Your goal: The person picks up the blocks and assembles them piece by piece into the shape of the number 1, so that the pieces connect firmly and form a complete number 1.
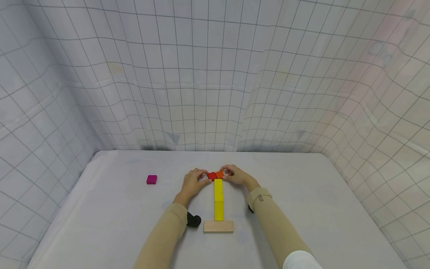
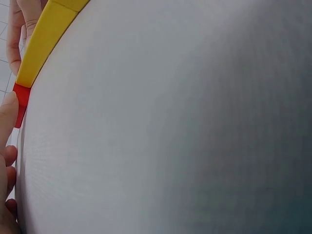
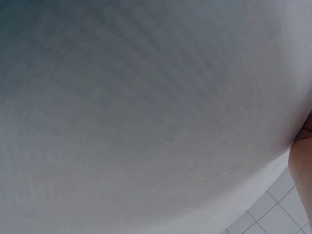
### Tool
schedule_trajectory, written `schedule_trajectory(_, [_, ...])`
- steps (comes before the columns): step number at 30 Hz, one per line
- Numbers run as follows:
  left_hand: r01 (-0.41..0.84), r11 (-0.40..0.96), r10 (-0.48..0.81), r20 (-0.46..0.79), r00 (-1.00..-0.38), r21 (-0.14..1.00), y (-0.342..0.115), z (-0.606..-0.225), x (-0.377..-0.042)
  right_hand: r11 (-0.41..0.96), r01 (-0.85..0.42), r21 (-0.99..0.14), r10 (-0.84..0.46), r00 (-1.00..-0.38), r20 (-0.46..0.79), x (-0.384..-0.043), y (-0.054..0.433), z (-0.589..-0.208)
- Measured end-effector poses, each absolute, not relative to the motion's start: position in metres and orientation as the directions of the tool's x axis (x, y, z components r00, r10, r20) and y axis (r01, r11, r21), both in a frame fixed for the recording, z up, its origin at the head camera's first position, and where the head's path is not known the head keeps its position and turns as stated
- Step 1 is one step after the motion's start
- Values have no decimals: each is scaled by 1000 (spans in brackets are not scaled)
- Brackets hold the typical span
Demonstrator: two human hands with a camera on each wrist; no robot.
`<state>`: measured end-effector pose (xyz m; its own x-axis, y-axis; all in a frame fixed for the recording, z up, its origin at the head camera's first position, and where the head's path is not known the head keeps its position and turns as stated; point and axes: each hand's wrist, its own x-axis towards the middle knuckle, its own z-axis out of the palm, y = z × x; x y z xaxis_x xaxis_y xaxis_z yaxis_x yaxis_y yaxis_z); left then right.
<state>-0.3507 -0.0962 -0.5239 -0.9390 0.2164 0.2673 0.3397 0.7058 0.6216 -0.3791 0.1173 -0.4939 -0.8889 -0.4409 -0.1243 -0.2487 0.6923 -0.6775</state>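
Note:
In the head view my left hand [image 1: 192,183] holds a red block [image 1: 211,176] between thumb and finger. Opposite it, my right hand [image 1: 237,175] pinches an orange block [image 1: 220,174] set slightly askew beside the red one. Both blocks sit at the far end of a yellow block [image 1: 218,189], which lines up with a second yellow block [image 1: 218,211]. The left wrist view shows my thumb [image 2: 7,117] against the red block [image 2: 22,100]. Only a sliver of my right hand [image 3: 302,163] shows in the right wrist view, its fingertips hidden.
A plain wooden plank [image 1: 218,227] lies crosswise at the near end of the yellow blocks. One magenta block [image 1: 152,179] stands apart, to the left. White cloth covers the table [image 1: 302,209], and gridded curtains [image 1: 215,74] hang behind and on both sides.

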Motion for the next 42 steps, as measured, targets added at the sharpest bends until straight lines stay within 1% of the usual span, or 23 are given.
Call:
schedule_trajectory(6, [336, 704, 208, 271, -940, 625, -95, -524, -350, 691, -241, -681, -435, -891, -127, -378, 117, -493])
schedule_trajectory(12, [328, 700, 205, 262, -943, 634, -95, -523, -350, 691, -259, -675, -446, -887, -116, -379, 117, -493])
schedule_trajectory(13, [356, 694, 209, 298, -931, 626, -96, -529, -352, 690, -264, -674, -450, -886, -114, -379, 118, -493])
schedule_trajectory(19, [378, 670, 209, 325, -922, 639, -98, -533, -355, 686, -270, -676, -456, -884, -109, -378, 118, -493])
schedule_trajectory(20, [352, 669, 206, 292, -934, 655, -98, -529, -353, 684, -271, -677, -456, -884, -106, -378, 118, -492])
schedule_trajectory(21, [344, 665, 203, 283, -937, 663, -98, -529, -354, 684, -273, -677, -455, -884, -104, -378, 118, -493])
schedule_trajectory(26, [340, 617, 193, 282, -940, 710, -100, -530, -354, 690, -271, -671, -449, -888, -102, -378, 118, -494])
schedule_trajectory(33, [355, 500, 190, 300, -935, 790, -104, -524, -349, 696, -260, -669, -439, -891, -111, -379, 117, -495])
schedule_trajectory(37, [356, 474, 176, 309, -935, 806, -109, -521, -346, 701, -261, -664, -440, -891, -114, -379, 117, -496])
schedule_trajectory(42, [357, 473, 150, 325, -934, 805, -120, -521, -343, 696, -257, -670, -441, -890, -116, -379, 118, -496])
